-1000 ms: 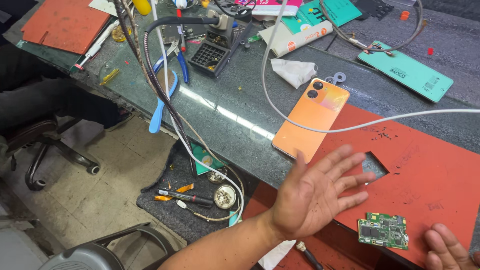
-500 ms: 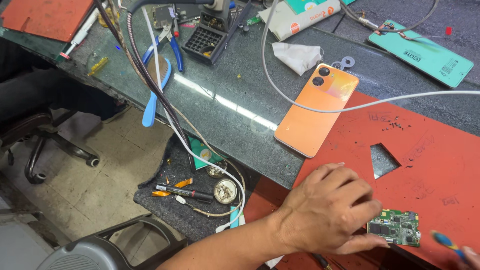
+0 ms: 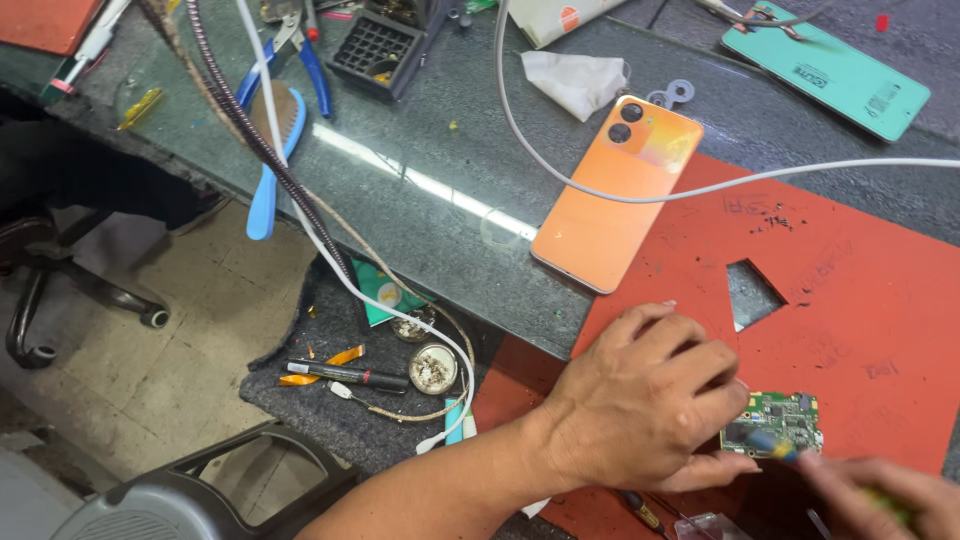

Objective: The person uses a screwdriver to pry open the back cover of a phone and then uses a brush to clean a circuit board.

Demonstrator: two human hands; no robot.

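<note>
Dark stone bench [image 3: 450, 190] carries my red mat [image 3: 850, 290]; orange phone [image 3: 615, 195] lies at its upper-left edge. On the mat, my left hand [image 3: 640, 405] pinches the green circuit board [image 3: 775, 425]; right hand [image 3: 880, 490] grips a blurred tool. I judge steady pressure keeps the board still

Your left hand [image 3: 640, 400] and forearm enter from the bottom edge, bare from wrist to elbow: no sleeve, watch, band or glove shows on them. The knuckles stand out in a row, and the fingers carry short, unpainted nails (no rings that can be seen). Your right hand [image 3: 880, 495] shows only in part at the lower right corner, blurred, also ungloved, its wrist cut off by the frame.
</note>
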